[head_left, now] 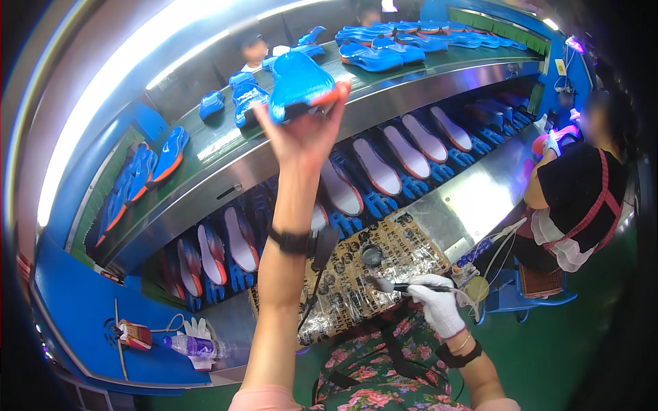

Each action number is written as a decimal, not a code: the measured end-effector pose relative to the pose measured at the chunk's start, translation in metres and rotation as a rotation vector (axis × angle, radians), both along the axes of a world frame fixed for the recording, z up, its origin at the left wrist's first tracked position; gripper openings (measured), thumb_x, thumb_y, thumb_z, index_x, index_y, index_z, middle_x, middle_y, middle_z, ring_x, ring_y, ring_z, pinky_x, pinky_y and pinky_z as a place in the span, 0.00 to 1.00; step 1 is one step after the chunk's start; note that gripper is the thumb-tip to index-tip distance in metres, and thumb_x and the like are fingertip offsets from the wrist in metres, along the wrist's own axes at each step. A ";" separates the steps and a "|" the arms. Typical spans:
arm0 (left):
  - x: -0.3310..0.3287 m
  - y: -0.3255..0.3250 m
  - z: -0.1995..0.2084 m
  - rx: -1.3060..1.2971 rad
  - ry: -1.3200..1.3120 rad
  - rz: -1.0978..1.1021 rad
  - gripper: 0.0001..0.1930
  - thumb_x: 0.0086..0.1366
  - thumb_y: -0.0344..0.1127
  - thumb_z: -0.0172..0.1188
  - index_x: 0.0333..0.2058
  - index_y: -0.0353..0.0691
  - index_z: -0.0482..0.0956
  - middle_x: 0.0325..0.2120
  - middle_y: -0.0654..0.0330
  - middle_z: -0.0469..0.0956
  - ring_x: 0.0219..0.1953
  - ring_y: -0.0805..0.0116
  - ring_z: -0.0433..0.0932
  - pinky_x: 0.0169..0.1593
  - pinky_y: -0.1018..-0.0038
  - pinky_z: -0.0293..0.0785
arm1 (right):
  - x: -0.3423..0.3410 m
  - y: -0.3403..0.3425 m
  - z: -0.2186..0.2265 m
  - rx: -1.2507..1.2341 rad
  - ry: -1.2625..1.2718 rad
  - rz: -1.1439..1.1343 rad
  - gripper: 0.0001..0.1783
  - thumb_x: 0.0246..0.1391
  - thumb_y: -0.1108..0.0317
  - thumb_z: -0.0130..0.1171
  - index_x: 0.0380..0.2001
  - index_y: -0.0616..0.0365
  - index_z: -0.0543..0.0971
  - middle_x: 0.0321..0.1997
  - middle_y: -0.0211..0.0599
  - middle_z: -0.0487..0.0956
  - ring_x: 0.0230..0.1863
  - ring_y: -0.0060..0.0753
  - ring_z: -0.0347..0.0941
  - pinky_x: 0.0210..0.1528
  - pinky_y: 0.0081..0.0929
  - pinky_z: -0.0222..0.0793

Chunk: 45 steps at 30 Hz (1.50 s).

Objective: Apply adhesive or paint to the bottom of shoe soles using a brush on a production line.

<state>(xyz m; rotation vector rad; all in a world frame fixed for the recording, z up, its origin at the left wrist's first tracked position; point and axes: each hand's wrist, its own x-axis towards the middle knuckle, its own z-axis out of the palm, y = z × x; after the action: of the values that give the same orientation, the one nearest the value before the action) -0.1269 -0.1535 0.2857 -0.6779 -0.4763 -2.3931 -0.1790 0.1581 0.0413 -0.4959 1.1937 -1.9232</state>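
Observation:
My bare left hand [299, 133] is raised to the upper conveyor's edge, its fingers gripping a glossy blue shoe sole [299, 82] with an orange-red edge from below. A white glove covers my right hand [437, 305], closed round the dark handle of a brush [399, 287]. The brush points left, its pale head over the near edge of a bench covered in printed brown tape [343, 291]. Just beyond the brush head, a small round dark pot [372, 255] stands on that bench, apart from the brush.
More blue soles [370, 58] lie along the green upper belt [205, 154]. Below, pale-lined soles [376, 166] rest in a row on blue racks. At left are a bottle [188, 345] and a white glove [203, 363]. A co-worker [576, 192] sits at right, near hanging cables.

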 end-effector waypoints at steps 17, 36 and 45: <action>-0.035 -0.117 0.013 -1.135 -1.258 1.903 0.59 0.54 0.44 0.74 0.76 0.42 0.42 0.57 0.26 0.58 0.58 0.35 0.66 0.64 0.51 0.65 | 0.024 -0.002 -0.035 0.034 0.068 0.198 0.09 0.54 0.74 0.71 0.39 0.63 0.87 0.33 0.31 0.86 0.29 0.16 0.78 0.31 0.15 0.72; -0.252 -0.095 0.018 -1.605 -1.310 1.514 0.30 0.60 0.47 0.65 0.60 0.48 0.71 0.50 0.35 0.79 0.54 0.37 0.78 0.58 0.51 0.74 | -0.019 0.015 -0.058 0.057 0.002 0.022 0.09 0.54 0.74 0.71 0.39 0.64 0.88 0.34 0.30 0.87 0.32 0.17 0.78 0.35 0.17 0.72; -0.236 -0.118 0.016 -1.327 -0.989 1.385 0.27 0.60 0.48 0.72 0.54 0.45 0.76 0.49 0.45 0.81 0.48 0.50 0.80 0.53 0.59 0.77 | -0.018 0.009 -0.050 0.084 -0.024 0.025 0.09 0.53 0.74 0.71 0.39 0.63 0.88 0.34 0.31 0.87 0.31 0.17 0.77 0.34 0.17 0.71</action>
<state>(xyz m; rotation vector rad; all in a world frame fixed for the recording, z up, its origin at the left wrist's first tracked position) -0.3634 -0.2720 0.3013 0.4535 -2.0827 -0.6501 -0.1968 0.1675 -0.0087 -0.4405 1.2416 -1.8448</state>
